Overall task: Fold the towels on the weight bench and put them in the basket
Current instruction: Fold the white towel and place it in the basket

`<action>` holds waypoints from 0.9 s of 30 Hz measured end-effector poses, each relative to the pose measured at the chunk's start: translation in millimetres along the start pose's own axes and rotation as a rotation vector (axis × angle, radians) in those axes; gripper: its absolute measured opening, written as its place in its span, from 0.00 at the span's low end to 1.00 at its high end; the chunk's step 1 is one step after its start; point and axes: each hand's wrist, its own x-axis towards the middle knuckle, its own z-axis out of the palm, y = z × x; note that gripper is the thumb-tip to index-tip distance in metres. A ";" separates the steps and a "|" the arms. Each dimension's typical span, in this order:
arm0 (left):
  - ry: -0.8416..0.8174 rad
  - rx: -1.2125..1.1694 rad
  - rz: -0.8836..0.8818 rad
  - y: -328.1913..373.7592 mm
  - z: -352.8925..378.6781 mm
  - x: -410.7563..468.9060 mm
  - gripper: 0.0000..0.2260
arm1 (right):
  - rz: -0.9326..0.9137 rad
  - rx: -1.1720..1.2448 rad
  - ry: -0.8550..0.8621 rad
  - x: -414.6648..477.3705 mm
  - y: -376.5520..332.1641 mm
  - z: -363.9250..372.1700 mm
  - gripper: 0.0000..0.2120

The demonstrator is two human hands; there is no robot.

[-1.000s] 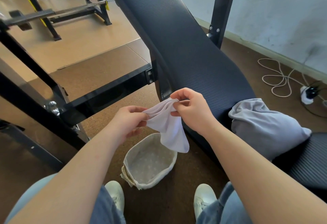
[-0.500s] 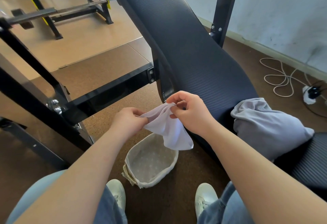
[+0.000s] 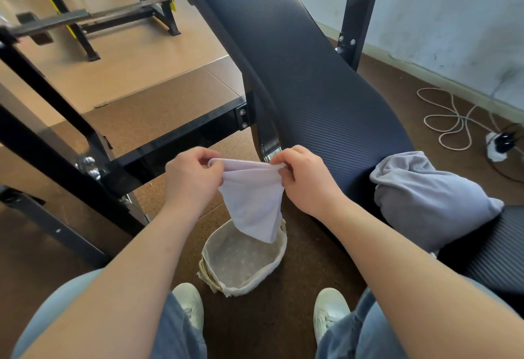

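I hold a small white towel (image 3: 253, 200) in the air, its top edge stretched between my left hand (image 3: 192, 177) and my right hand (image 3: 304, 180). Each hand pinches one upper corner, and the cloth hangs down doubled, its lower tip just over the basket. The round basket (image 3: 280, 256), lined with pale dotted fabric, stands on the brown floor between my feet and looks bare inside. A crumpled grey towel (image 3: 428, 205) lies on the dark padded weight bench (image 3: 312, 75) to my right.
Black steel frame bars (image 3: 175, 143) cross on the left. A white cable (image 3: 450, 120) and a power strip (image 3: 499, 146) lie on the floor by the wall at right. My white shoes (image 3: 190, 304) flank the basket. More gym racks stand at the far left.
My hands have moved apart, pulling the bunched white towel out into a taut top edge. The towel now hangs lower over the basket.
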 end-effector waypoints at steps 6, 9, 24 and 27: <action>-0.255 0.175 -0.070 -1.6 2.4 -3.4 0.08 | 0.163 -0.017 -0.154 -0.1 4.5 1.0 0.11; -0.380 0.002 -0.179 2.2 -2.1 -2.7 0.11 | 0.272 0.160 -0.178 1.8 1.9 -3.2 0.09; -0.550 -0.245 -0.225 2.7 -11.8 -4.2 0.13 | 0.505 0.478 -0.208 7.9 6.6 -18.2 0.15; -0.529 -0.240 -0.218 2.6 -9.5 -4.2 0.14 | 0.522 0.496 -0.168 8.0 7.1 -14.4 0.10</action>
